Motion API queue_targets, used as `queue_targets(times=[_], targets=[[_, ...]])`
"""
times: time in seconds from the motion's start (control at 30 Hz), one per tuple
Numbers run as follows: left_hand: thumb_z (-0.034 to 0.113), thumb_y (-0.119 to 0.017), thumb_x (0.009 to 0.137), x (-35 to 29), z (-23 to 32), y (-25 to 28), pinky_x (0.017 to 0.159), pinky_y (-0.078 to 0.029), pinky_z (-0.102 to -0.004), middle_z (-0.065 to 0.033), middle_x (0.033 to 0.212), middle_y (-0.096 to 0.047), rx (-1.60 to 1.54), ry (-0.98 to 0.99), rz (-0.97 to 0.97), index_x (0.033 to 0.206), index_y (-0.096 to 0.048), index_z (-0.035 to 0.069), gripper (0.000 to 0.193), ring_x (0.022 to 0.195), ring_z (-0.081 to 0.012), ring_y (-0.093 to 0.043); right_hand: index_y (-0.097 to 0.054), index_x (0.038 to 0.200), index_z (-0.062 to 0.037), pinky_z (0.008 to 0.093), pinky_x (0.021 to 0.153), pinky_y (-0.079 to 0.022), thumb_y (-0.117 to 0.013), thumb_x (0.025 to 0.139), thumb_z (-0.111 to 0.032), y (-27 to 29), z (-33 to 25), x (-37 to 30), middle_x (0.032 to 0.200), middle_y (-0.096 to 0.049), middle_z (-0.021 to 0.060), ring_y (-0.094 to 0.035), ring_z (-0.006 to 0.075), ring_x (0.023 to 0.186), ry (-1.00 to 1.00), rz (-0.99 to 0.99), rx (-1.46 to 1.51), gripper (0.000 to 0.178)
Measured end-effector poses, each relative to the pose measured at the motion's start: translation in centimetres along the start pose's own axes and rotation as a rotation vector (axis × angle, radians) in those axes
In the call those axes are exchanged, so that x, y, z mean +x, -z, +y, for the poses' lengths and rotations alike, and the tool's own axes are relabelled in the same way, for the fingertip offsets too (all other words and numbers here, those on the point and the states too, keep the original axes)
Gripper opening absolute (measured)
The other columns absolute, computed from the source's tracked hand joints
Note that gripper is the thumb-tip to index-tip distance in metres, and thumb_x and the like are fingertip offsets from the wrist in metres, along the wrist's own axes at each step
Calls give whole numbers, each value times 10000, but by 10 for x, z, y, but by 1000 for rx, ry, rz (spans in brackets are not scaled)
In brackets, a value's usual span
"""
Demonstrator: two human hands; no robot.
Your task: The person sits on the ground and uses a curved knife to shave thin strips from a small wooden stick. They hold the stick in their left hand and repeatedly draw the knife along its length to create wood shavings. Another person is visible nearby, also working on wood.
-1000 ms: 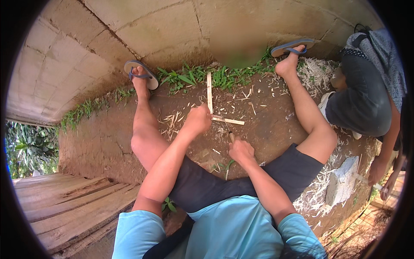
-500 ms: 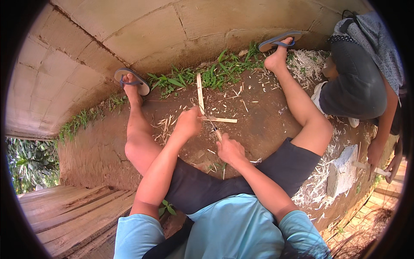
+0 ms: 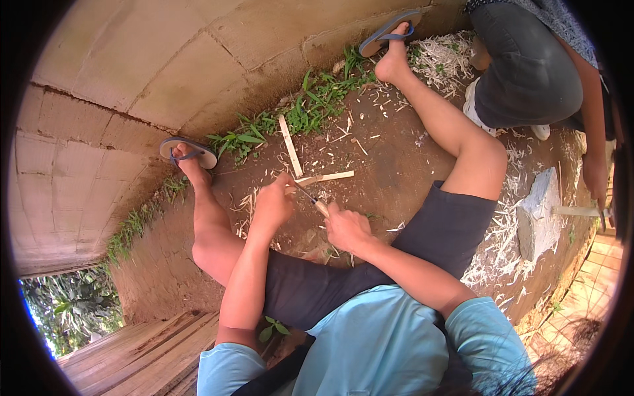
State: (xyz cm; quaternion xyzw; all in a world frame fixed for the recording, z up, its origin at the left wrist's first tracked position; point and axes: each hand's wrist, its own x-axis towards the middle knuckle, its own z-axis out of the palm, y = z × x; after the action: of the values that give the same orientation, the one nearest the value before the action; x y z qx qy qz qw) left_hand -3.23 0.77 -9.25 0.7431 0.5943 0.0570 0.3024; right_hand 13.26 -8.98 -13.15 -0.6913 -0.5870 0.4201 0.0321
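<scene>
My right hand is closed around the light wooden handle of a knife. Its narrow dark blade points up and left, toward my left hand. The fingers of my left hand are pinched beside the blade's tip; what they hold is too small or hidden to make out. Just beyond the hands a pale flat wooden strip lies crosswise, its left end close to my left fingers. Another pale strip stretches away from it toward the grass.
Wood shavings litter the brown ground. A block wall edged by grass stands ahead. At the right another person crouches, a hand near a pale strip and a grey stone block. Wooden planks are at lower left.
My view has turned, so the scene appears tilted. My hands stay close together with the knife between them. The other person's hand and strip have shifted beside the stone block.
</scene>
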Motion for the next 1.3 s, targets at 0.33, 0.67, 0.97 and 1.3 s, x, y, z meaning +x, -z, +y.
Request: queue_targets(times=[0.33, 0.67, 0.97, 1.3], targets=[[10, -597, 748, -9, -1, -4, 758, -502, -496, -269, 809, -647, 272, -110, 11, 955, -670, 0, 219, 821, -422, -639, -500, 1083, 21, 514, 800, -497, -520, 867, -160, -6, 18, 6, 928, -652, 270, -634, 433, 926, -49, 25, 90, 283], [116, -578, 839, -11, 20, -8, 772, -496, -510, -281, 777, -639, 183, -29, -35, 943, -674, -11, 190, 791, -446, -633, -469, 1237, 1, 526, 824, -492, -425, 960, -361, -22, 41, 36, 949, -654, 259, -631, 443, 936, -164, 35, 259, 458], [105, -569, 830, -10, 14, -12, 757, -496, -520, -290, 762, -629, 202, -102, 25, 870, -669, -32, 174, 775, -457, -628, -414, 1397, -152, 520, 734, -491, -454, 904, -129, -35, 19, 0, 866, -645, 241, -630, 436, 794, 220, 255, 392, 495], [100, -570, 812, -7, 9, -18, 730, -500, -515, -281, 739, -623, 232, -122, 19, 787, -675, -20, 161, 751, -451, -628, -470, 1385, -204, 507, 718, -508, -477, 870, -120, -32, 19, -19, 835, -646, 239, -636, 419, 766, 243, 268, 373, 522]])
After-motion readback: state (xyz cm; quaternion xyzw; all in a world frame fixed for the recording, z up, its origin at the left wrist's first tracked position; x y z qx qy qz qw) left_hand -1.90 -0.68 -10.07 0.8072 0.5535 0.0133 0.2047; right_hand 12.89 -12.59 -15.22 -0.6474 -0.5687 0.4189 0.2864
